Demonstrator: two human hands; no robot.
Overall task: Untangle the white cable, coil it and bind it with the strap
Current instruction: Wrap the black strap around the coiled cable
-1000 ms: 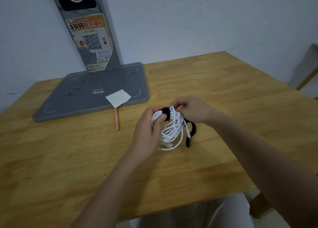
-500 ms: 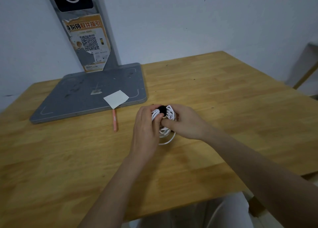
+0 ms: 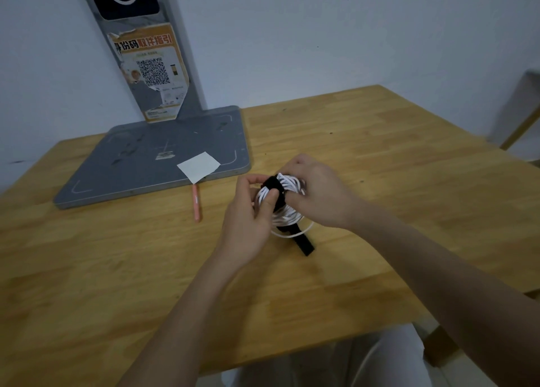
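Above the wooden counter's [image 3: 380, 164] middle, both hands grasp the white cable coil [image 3: 287, 211]: left hand [image 3: 248, 220] should pin the black strap [image 3: 273, 186] while right hand [image 3: 315, 193] cinches its loose tail snugly.

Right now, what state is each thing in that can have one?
white cable: coiled, held above the table.
black strap: wrapped over the coil, tail hanging loose.
left hand: grips coil, thumb pressing the strap.
right hand: grips the coil.
pink pen: lying flat.
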